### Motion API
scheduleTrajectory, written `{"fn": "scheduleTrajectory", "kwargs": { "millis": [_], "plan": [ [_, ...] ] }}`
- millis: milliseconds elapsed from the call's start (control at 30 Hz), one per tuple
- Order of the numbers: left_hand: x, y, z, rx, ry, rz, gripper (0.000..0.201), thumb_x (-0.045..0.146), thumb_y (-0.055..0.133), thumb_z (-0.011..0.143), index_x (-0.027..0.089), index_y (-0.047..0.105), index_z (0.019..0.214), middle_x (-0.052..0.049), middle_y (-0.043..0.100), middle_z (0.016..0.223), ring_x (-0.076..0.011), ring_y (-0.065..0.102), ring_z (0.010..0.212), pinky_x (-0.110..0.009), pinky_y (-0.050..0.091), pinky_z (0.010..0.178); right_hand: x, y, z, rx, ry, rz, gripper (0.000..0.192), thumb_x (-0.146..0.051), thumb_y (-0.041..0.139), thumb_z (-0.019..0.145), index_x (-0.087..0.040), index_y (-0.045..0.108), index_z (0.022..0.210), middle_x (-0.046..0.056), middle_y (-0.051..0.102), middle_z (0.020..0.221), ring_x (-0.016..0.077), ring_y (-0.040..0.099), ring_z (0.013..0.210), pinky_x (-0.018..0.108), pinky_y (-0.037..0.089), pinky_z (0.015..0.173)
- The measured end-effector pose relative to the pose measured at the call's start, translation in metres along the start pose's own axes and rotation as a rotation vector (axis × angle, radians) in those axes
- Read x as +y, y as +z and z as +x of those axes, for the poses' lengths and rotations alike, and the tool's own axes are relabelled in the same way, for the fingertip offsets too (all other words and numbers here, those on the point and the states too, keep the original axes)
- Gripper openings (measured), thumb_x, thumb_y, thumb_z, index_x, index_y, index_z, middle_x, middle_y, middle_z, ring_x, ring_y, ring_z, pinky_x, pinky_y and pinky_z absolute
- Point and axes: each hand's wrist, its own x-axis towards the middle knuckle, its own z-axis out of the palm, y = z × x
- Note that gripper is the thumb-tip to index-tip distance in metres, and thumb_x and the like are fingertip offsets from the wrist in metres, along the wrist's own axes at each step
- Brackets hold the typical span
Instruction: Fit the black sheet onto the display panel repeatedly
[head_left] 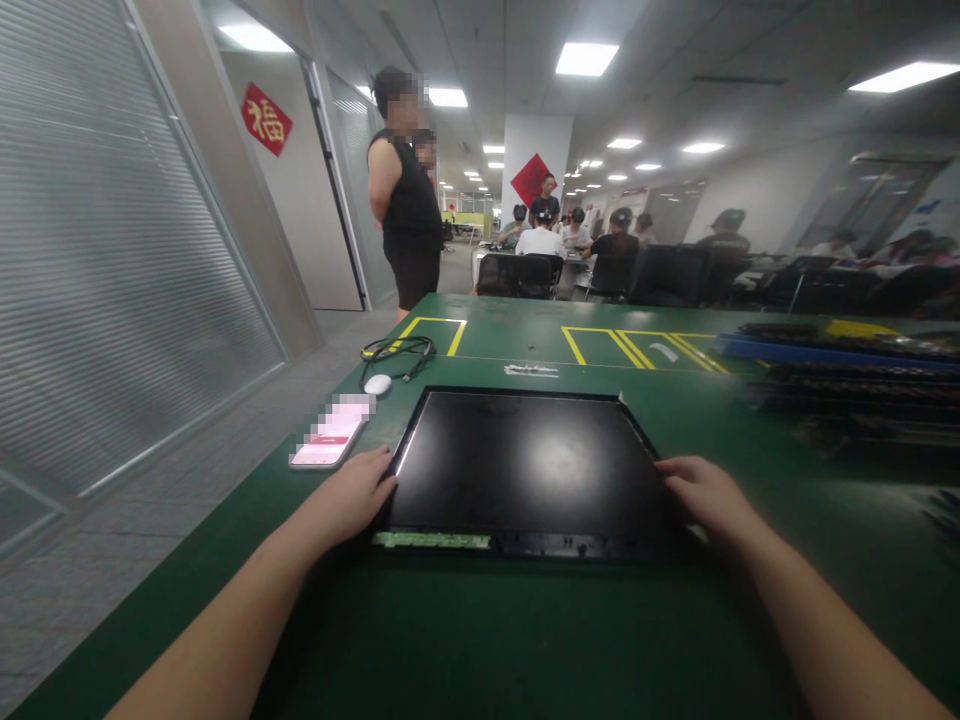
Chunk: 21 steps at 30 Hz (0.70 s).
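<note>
A black flat display panel (525, 460) with a thin dark frame lies face up above the green tabletop; I cannot tell whether it rests fully on it. Along its near edge runs a green circuit strip (431, 541), exposed on the left half. My left hand (364, 490) grips the panel's left edge, thumb on top, the other fingers partly hidden. On the opposite side, my right hand (701, 490) holds the right edge, its lower fingers tucked beneath the frame.
Left of the panel lie a phone (330, 435), a white mouse-like object (377, 384) and a coiled black cable (401, 350). Stacked dark frames (840, 375) stand on the right. Yellow tape (592, 330) marks the table's far side. A person (405, 200) stands beyond; others sit farther back.
</note>
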Motion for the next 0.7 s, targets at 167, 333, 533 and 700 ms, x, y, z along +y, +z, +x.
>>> {"fn": "scheduleTrajectory", "kwargs": {
  "millis": [167,333,533,700],
  "plan": [
    [0.001,-0.001,0.004,0.051,-0.029,-0.076,0.046,0.025,0.047,0.082,0.012,0.064,0.123,-0.018,0.057,0.140,-0.0335,0.051,0.131,-0.046,0.036,0.112,-0.002,0.000,-0.001,0.009,-0.002,0.000,0.041,-0.024,0.052,0.074,-0.016,0.071,0.109,0.011,0.074,0.100,0.0203,0.069,0.080,0.028,0.050,0.067],
    [0.006,-0.008,0.004,0.111,-0.092,-0.360,0.040,0.021,0.049,0.080,0.017,0.070,0.114,-0.012,0.069,0.125,-0.0340,0.060,0.120,-0.047,0.041,0.107,0.000,0.003,0.002,-0.020,-0.004,-0.002,0.042,-0.025,0.052,0.074,-0.015,0.071,0.110,0.009,0.074,0.091,0.0204,0.070,0.079,0.029,0.051,0.068],
    [0.026,-0.019,-0.003,0.105,-0.454,-1.085,0.040,0.021,0.059,0.084,0.018,0.066,0.124,-0.006,0.079,0.089,-0.0258,0.075,0.081,-0.036,0.059,0.078,-0.003,0.003,0.003,0.021,0.006,-0.019,0.038,-0.022,0.052,0.073,-0.015,0.072,0.105,0.010,0.073,0.104,0.0220,0.069,0.093,0.029,0.052,0.076],
    [0.037,-0.018,-0.003,0.101,-0.629,-1.429,0.056,0.018,0.061,0.087,0.022,0.049,0.142,-0.004,0.076,0.068,-0.0235,0.071,0.053,-0.032,0.057,0.048,-0.001,0.006,0.004,0.029,0.003,-0.015,0.039,-0.020,0.051,0.074,-0.013,0.070,0.107,0.012,0.072,0.110,0.0232,0.068,0.098,0.031,0.052,0.080]
  ]
}}
